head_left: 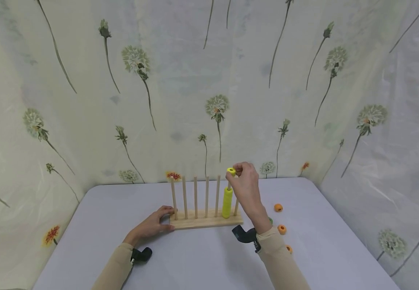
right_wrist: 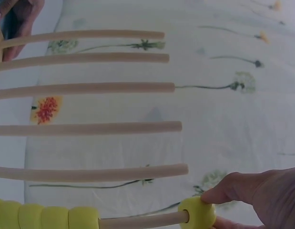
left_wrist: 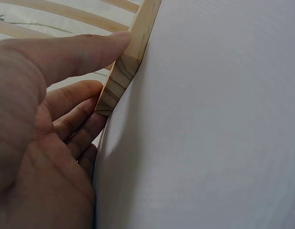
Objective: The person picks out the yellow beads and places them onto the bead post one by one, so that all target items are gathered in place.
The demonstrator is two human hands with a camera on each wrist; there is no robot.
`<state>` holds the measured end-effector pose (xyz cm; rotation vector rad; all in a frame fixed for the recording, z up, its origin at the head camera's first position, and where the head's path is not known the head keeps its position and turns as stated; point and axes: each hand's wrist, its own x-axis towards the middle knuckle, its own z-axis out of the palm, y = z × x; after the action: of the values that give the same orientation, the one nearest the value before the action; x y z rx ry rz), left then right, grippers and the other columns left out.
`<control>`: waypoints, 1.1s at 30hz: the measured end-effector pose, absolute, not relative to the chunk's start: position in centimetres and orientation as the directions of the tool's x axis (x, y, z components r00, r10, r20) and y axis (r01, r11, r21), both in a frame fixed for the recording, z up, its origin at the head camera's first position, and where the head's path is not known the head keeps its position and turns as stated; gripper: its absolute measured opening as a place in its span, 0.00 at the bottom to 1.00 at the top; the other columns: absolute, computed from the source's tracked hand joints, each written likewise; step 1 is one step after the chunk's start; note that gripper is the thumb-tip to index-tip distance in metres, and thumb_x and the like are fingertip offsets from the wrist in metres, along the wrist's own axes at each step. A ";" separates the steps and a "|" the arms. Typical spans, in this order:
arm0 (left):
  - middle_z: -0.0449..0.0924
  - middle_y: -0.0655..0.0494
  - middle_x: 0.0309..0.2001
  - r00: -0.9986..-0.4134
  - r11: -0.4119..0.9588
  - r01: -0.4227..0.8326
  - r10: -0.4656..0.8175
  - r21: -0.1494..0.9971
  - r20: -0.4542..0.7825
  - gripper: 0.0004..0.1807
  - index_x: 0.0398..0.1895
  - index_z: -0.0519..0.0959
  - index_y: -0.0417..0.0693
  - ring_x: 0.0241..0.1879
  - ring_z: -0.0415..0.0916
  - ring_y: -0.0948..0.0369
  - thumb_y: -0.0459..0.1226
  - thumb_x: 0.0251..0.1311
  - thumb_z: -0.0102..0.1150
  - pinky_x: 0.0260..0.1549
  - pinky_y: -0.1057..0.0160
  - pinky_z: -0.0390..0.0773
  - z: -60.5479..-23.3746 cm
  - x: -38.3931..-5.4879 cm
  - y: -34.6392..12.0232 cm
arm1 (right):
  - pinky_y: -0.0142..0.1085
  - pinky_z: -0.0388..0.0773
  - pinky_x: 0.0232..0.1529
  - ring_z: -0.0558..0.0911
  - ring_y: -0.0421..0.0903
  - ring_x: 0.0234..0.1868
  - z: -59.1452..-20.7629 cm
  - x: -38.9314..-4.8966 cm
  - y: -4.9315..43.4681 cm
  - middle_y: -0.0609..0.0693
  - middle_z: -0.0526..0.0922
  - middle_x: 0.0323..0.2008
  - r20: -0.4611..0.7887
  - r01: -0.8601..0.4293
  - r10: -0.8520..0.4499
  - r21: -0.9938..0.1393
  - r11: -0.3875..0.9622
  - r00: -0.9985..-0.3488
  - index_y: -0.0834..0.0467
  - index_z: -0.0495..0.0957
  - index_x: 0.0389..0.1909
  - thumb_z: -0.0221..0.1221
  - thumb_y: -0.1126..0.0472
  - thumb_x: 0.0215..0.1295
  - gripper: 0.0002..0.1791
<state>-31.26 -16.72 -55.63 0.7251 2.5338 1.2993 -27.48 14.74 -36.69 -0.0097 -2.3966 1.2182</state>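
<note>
A wooden rack [head_left: 206,222] with several upright pegs stands on the table. My left hand [head_left: 153,223] grips the left end of its base, thumb on the near edge and fingers behind, as the left wrist view shows. My right hand [head_left: 247,187] pinches a yellow bead [head_left: 231,171] at the top of a peg near the right end. In the right wrist view that bead [right_wrist: 198,213] sits around the peg's tip. Below it, apart by a stretch of bare peg, a stack of yellow beads [head_left: 227,203] fills the peg's lower part.
Right of the rack lie orange beads [head_left: 278,208], one further back, another orange bead [head_left: 282,229] nearer, and one partly behind the right sleeve. A green bead [head_left: 270,220] is mostly hidden by the right wrist. A dandelion-patterned curtain [head_left: 180,100] hangs behind the table.
</note>
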 end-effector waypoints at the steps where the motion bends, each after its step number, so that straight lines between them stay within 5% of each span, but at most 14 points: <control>1: 0.63 0.46 0.67 -0.859 0.492 0.333 0.511 0.804 0.043 0.36 0.65 0.71 0.45 0.70 0.56 0.42 0.46 0.53 0.69 0.66 0.37 0.57 -55.6 -31.3 -16.7 | 0.43 0.76 0.46 0.75 0.53 0.44 -36.7 -27.5 14.7 0.57 0.74 0.43 0.382 -0.189 0.204 -0.770 0.609 -0.901 0.64 0.76 0.44 0.61 0.60 0.60 0.14; 33: 0.63 0.48 0.68 -0.871 0.494 0.292 0.491 0.819 0.015 0.36 0.64 0.71 0.46 0.71 0.54 0.43 0.46 0.52 0.70 0.67 0.36 0.54 -55.8 -31.4 -16.7 | 0.42 0.76 0.44 0.77 0.54 0.44 -38.2 -25.7 15.6 0.58 0.76 0.42 0.390 -0.193 0.172 -0.735 0.650 -0.905 0.64 0.77 0.43 0.61 0.58 0.61 0.15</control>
<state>-31.42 -16.68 -55.82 0.6712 2.5179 1.3172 -25.71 15.62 -38.22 0.0165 -2.4409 1.1584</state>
